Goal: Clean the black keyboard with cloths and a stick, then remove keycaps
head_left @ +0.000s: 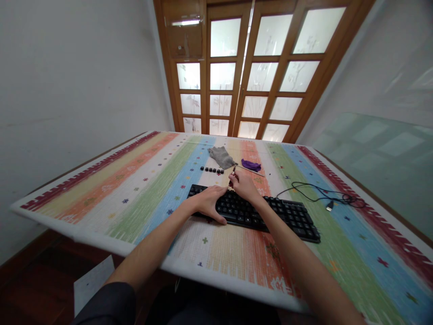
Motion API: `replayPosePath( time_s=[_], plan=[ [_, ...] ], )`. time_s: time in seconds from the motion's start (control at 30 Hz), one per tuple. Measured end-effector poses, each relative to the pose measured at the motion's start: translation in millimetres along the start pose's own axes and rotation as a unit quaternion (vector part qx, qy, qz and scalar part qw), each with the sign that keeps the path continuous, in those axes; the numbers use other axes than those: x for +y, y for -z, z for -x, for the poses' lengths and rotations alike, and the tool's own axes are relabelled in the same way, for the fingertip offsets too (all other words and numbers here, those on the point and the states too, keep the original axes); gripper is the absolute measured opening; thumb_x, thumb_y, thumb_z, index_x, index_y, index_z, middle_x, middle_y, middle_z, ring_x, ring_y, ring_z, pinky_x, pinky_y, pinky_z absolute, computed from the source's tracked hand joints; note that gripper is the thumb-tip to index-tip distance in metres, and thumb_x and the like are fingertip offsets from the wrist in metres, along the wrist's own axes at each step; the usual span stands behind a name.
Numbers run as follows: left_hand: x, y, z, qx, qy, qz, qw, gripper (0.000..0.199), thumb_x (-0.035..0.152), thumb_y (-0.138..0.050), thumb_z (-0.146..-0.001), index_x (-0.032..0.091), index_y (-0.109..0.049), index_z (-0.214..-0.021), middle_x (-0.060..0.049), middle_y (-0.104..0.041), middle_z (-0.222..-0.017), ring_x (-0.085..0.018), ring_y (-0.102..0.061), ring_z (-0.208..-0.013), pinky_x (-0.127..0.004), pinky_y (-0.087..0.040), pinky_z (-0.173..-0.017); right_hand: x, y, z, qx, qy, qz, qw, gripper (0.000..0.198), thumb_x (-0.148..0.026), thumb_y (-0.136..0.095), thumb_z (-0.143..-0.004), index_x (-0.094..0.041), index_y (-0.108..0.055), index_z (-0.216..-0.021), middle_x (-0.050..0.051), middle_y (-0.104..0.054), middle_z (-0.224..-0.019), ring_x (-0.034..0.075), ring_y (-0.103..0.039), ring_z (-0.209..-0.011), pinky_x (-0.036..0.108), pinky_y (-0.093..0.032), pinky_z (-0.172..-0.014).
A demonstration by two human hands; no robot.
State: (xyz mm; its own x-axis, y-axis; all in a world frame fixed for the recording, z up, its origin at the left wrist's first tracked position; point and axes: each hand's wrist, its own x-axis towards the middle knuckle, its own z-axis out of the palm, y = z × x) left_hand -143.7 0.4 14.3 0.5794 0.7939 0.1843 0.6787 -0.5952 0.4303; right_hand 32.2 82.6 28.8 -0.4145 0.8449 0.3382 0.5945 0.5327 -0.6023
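A black computer keyboard [243, 212] lies slightly slanted on the striped tablecloth. My left hand [210, 202] rests across its left part, with the thumb at the front edge and the fingers reaching toward the back edge, holding it. In my right hand [244, 184], the closed fingers grip a small, slim dark tool [233, 171] over the keyboard's back edge, close to my left fingertips. The tool's exact kind and its lower end cannot be made out. Several loose black keycaps [213, 170] sit in a row behind the keyboard.
Behind the keyboard lie a grey cloth [221, 156], a purple cloth [251, 165] and a thin light rod [252, 171]. To the right, the black cable [314, 198] lies in loose loops with its USB plug [329, 206]. Wooden glazed doors [246, 58] stand beyond the table.
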Motion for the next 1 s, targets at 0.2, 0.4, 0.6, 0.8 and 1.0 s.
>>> replayPosePath(
  time_s=[0.2,0.4,0.6,0.8,1.0],
  plan=[
    [1,1,0,-0.002,0.000,0.005,1.000,0.114,0.059,-0.087,-0.051,0.011,-0.041,-0.143,-0.023,-0.052,-0.139,-0.040,-0.047,-0.130,-0.052,-0.032,-0.111,3,-4,-4,0.011,-0.001,-0.011,1.000,0.017,-0.023,-0.049,-0.091,-0.020,-0.061,-0.080,0.007,-0.070,-0.068,0.022,-0.066,-0.067,0.031,-0.047,-0.068],
    [4,4,0,-0.006,-0.007,0.002,1.000,0.113,0.059,-0.086,-0.052,0.011,-0.040,-0.144,-0.022,-0.054,-0.139,-0.038,-0.048,-0.129,-0.051,-0.033,-0.111,9,-5,-3,0.009,-0.067,-0.059,0.996,0.018,-0.021,-0.046,-0.091,-0.020,-0.057,-0.077,0.005,-0.069,-0.064,0.021,-0.067,-0.063,0.030,-0.047,-0.065],
    [6,6,0,-0.001,-0.005,0.014,1.000,0.110,0.060,-0.087,-0.052,0.014,-0.044,-0.143,-0.019,-0.058,-0.136,-0.037,-0.051,-0.127,-0.050,-0.035,-0.110,14,-4,0,0.002,-0.079,-0.111,0.991,0.019,-0.024,-0.045,-0.092,-0.022,-0.053,-0.075,0.003,-0.069,-0.063,0.019,-0.065,-0.058,0.030,-0.048,-0.062],
    [1,4,-6,0.032,0.063,0.040,0.997,0.067,0.055,-0.066,-0.085,0.016,-0.052,-0.138,-0.017,-0.060,-0.136,-0.030,-0.056,-0.125,-0.045,-0.040,-0.107,15,2,8,0.003,-0.058,-0.128,0.990,0.018,-0.028,-0.044,-0.093,-0.022,-0.053,-0.079,0.005,-0.070,-0.068,0.021,-0.066,-0.062,0.032,-0.051,-0.064],
    [-10,3,-20,0.101,0.066,0.135,0.983,0.036,0.036,-0.068,-0.086,0.016,-0.067,-0.116,-0.011,-0.072,-0.114,-0.024,-0.066,-0.105,-0.039,-0.049,-0.097,23,6,26,0.037,-0.032,-0.212,0.976,0.026,-0.042,-0.043,-0.095,-0.019,-0.054,-0.095,0.007,-0.071,-0.076,0.020,-0.066,-0.063,0.034,-0.054,-0.064]
  ],
)
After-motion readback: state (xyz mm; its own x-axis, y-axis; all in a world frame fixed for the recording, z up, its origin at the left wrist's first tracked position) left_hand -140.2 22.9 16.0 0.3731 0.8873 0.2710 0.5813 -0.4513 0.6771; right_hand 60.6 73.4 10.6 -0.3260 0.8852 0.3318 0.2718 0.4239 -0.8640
